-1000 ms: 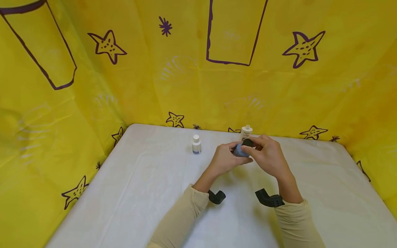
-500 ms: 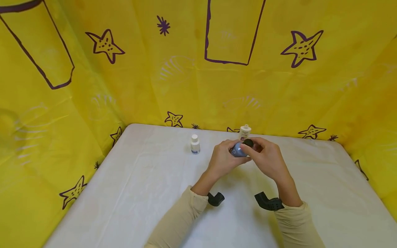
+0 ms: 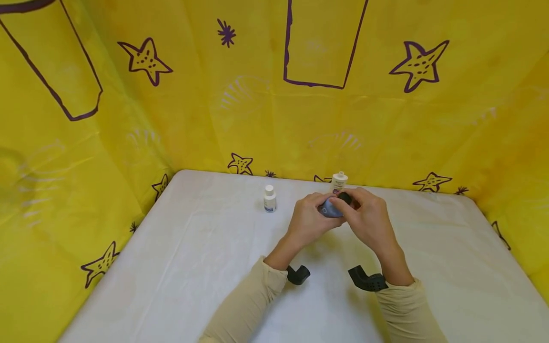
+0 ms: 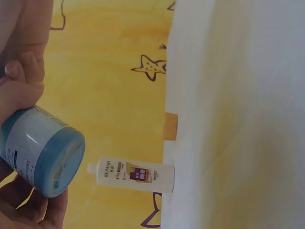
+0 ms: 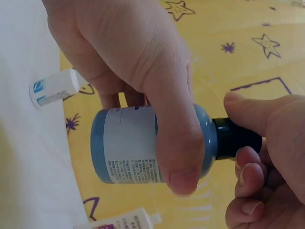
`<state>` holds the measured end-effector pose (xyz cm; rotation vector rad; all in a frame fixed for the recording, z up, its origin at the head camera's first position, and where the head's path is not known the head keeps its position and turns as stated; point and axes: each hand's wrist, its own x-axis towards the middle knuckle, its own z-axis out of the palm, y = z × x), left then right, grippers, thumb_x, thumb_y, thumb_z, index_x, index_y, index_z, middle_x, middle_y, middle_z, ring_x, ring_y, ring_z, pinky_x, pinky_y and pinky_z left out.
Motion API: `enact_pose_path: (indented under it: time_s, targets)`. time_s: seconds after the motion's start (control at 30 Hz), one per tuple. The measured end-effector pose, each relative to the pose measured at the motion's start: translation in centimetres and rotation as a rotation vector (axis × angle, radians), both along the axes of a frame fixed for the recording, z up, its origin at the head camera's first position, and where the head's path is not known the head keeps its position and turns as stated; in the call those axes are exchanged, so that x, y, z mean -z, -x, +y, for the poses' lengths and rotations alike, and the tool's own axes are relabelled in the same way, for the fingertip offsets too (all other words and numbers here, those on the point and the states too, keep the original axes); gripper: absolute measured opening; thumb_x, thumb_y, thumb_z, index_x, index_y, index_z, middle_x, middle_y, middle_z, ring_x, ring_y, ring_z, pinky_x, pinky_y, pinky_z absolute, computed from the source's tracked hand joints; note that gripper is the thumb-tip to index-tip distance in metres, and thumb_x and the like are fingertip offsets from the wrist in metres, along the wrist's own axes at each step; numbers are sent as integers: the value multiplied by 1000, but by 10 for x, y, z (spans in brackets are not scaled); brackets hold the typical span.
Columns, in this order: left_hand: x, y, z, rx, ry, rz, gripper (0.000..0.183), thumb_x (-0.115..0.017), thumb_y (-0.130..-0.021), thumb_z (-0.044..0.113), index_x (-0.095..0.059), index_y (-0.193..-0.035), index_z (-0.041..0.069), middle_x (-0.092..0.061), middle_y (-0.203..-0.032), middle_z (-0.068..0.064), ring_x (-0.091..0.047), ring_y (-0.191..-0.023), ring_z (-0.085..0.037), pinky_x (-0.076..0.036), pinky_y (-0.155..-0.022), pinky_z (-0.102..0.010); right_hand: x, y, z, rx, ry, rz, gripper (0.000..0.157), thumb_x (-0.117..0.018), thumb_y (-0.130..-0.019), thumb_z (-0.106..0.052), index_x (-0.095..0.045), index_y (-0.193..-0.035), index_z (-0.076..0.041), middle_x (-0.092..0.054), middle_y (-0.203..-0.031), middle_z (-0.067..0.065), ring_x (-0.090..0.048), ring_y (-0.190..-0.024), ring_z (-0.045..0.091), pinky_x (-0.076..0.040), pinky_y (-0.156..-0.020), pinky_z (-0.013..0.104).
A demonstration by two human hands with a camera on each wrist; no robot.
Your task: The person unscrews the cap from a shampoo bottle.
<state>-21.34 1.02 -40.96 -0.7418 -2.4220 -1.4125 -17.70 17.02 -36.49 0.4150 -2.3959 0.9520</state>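
A blue bottle with a pale label [image 5: 128, 136] is held above the table between both hands. My left hand [image 3: 305, 220] grips its body, thumb laid across the label in the right wrist view. On the black cap [image 5: 236, 139], my right hand [image 3: 370, 218] pinches with thumb and curled fingers. In the left wrist view the blue bottle [image 4: 45, 150] shows its base, tilted toward the camera. Behind the hands stands a taller cream-white bottle with a purple label patch [image 4: 136, 174], partly covered by them in the head view.
A small white capped bottle [image 3: 270, 200] stands upright left of the hands. The white-covered table [image 3: 193, 267] meets yellow sheeting [image 3: 257, 119] with starfish drawings at the back and sides. Black curved mounts [image 3: 368, 280] stick out from both wrists.
The blue bottle stays in both hands. My right thumb and fingers have shifted on the black cap, which shows less in the head view. The standing bottles have stayed in place.
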Motion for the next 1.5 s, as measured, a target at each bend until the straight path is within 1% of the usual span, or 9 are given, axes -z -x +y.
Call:
enact_pose_path:
  time_s: [0.1,0.2,0.43,0.6,0.7,0.87,1.07,1.27,1.5]
  targets:
    - [-5,0,-3,5,-4,11,53,-91,-75,34,-75,-121,16,-77,-113,0,-70,-96,-13,-55,-77,-17,0,1,0,-34,4,68,21,-83,-86,-16,-76,-101,-4,-62,-76,3,-46,-64,10,-38,-55,19]
    - [-8,0,-5,28,-13,-14,53,-92,-74,35,-75,-122,19,-78,-114,2,-71,-95,-10,-55,-77,-16,-2,2,2,-60,-2,96,18,-83,-85,-12,-76,-100,-4,-61,-75,2,-45,-63,9,-36,-56,16]
    - [-13,-2,-7,89,-25,-148,59,-92,-73,36,-72,-128,28,-76,-120,6,-70,-97,-5,-55,-77,-17,-5,0,8,-135,8,128,18,-82,-84,-6,-77,-101,-6,-64,-78,0,-45,-65,5,-37,-58,14]
    - [-16,-3,-12,205,-72,-286,49,-92,-73,37,-76,-119,32,-78,-108,10,-70,-89,-6,-58,-72,-23,-8,-4,14,-278,30,123,29,-80,-82,3,-77,-108,-8,-61,-80,-4,-43,-67,3,-37,-59,15]
    - [-18,-3,-13,222,-59,-281,44,-91,-74,39,-77,-114,32,-77,-98,11,-68,-82,-7,-58,-68,-25,-10,-5,16,-305,46,78,30,-78,-84,3,-76,-111,-10,-57,-80,-6,-42,-68,4,-36,-59,17]
    - [-20,-3,-14,203,-35,-260,46,-90,-76,38,-75,-118,30,-76,-103,10,-67,-86,-6,-57,-71,-23,-11,-6,14,-264,41,-13,27,-75,-90,-4,-74,-116,-11,-57,-84,-6,-43,-70,6,-37,-59,21]
    - [-21,-2,-14,165,-15,-237,53,-90,-76,37,-73,-125,26,-74,-121,5,-68,-100,-8,-57,-80,-21,-10,-7,13,-139,57,-71,30,-80,-88,-14,-71,-116,-9,-54,-79,0,-45,-67,9,-38,-57,20]
    - [-20,-1,-14,149,21,-211,57,-90,-76,39,-71,-129,25,-73,-125,5,-68,-104,-10,-56,-82,-20,-11,-9,9,-54,63,-64,26,-84,-85,-20,-71,-105,-10,-60,-85,3,-51,-73,11,-44,-64,18]
    - [-19,-1,-13,143,41,-200,55,-90,-76,40,-72,-127,27,-74,-123,6,-68,-100,-9,-56,-79,-19,-10,-9,7,-33,28,-24,29,-86,-82,-15,-72,-106,-8,-66,-92,4,-57,-79,12,-49,-67,23]
